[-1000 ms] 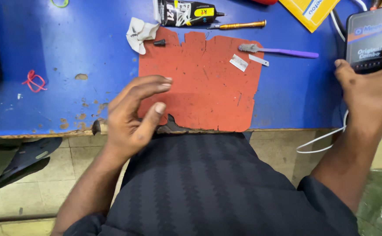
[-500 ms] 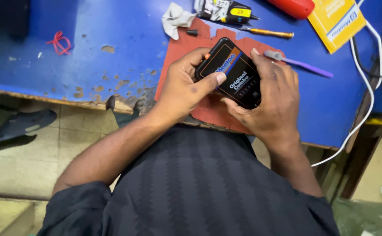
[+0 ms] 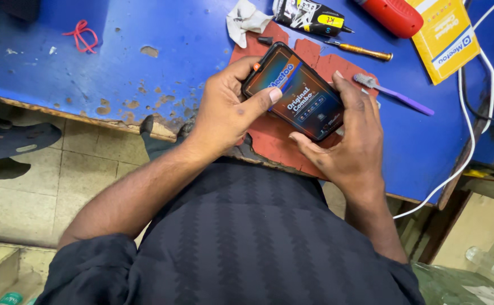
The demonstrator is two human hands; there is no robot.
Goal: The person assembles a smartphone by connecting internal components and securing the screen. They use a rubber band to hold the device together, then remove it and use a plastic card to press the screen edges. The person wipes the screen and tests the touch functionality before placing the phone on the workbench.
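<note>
Both hands grip the phone (image 3: 300, 90), held tilted just above the red mat (image 3: 269, 144) on the blue table (image 3: 145, 68). Left hand (image 3: 227, 110) wraps the top end, thumb pressed flat on the lit screen; right hand (image 3: 351, 141) cups the lower end, fingers curled round the far edge. We'd keep both grips firm and low over the mat and press lightly. Brush (image 3: 394, 93), screwdriver (image 3: 360, 51) and glue tube (image 3: 309, 16) lie just beyond; whether the phone touches the mat, we can't tell.
</note>
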